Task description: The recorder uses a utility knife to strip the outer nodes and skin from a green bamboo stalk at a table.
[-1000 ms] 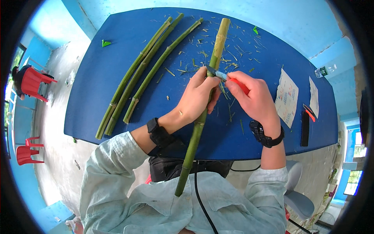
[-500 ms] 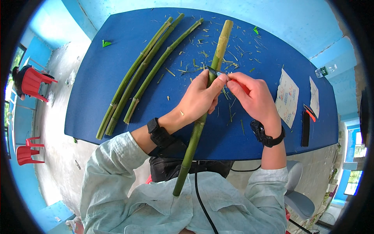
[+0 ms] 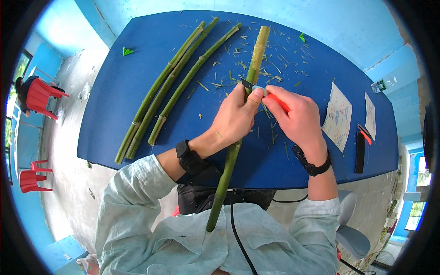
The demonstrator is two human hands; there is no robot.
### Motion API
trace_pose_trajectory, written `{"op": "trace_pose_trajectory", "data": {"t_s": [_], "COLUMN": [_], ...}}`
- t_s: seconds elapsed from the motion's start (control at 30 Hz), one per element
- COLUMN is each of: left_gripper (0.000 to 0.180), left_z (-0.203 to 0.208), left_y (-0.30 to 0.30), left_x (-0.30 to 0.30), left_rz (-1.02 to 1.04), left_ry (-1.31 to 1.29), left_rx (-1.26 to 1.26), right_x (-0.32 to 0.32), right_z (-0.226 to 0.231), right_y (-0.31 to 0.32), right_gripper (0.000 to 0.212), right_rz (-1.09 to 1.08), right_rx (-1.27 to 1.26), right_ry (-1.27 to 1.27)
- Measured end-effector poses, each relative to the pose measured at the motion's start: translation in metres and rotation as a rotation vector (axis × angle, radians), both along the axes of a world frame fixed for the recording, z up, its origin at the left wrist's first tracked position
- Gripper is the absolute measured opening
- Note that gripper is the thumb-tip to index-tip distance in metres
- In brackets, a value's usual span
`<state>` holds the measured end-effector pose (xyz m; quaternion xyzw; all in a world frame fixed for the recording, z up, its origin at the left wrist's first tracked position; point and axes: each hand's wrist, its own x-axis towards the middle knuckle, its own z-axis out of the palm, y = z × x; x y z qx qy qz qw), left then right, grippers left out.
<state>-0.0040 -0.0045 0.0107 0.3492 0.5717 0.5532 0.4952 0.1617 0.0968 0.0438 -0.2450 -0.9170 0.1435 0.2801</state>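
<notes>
A long green bamboo stalk (image 3: 230,158) slants from my shirt up over the table, its upper part peeled to pale yellow-green. Around its middle my left hand (image 3: 236,112) is wrapped. My right hand (image 3: 295,112) grips the red handle of a knife (image 3: 247,84), whose dark blade lies across the stalk just above the left fingers. The left thumb presses near the base of the blade. Peeled shavings (image 3: 270,64) are scattered beside the stalk's far end.
Three more green stalks (image 3: 160,87) lie at the left on the blue table (image 3: 105,105). Torn printed paper (image 3: 338,117), a black strip (image 3: 360,152) and a red-handled tool (image 3: 365,134) lie at the right. A clear plastic bottle (image 3: 379,85) is by the right edge.
The knife blade has shifted slightly left across the stalk, and its angle has changed a little. My right hand has moved slightly left with it; the left hand keeps its hold.
</notes>
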Motion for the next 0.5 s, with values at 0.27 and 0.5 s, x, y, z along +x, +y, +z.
{"op": "trace_pose_trajectory", "data": {"t_s": [0.27,0.5], "left_gripper": [0.046,0.048], "left_z": [-0.005,0.008], "left_y": [0.003,0.000], "left_x": [0.000,0.002], "left_rz": [0.031,0.054], "left_ry": [-0.003,-0.054], "left_rx": [-0.004,-0.037], "right_x": [-0.004,-0.008], "right_z": [-0.005,-0.005], "right_y": [-0.001,-0.002], "right_gripper": [0.029,0.027], "right_rz": [-0.040,-0.079], "right_rx": [0.119,0.065], "right_ry": [-0.009,0.001]}}
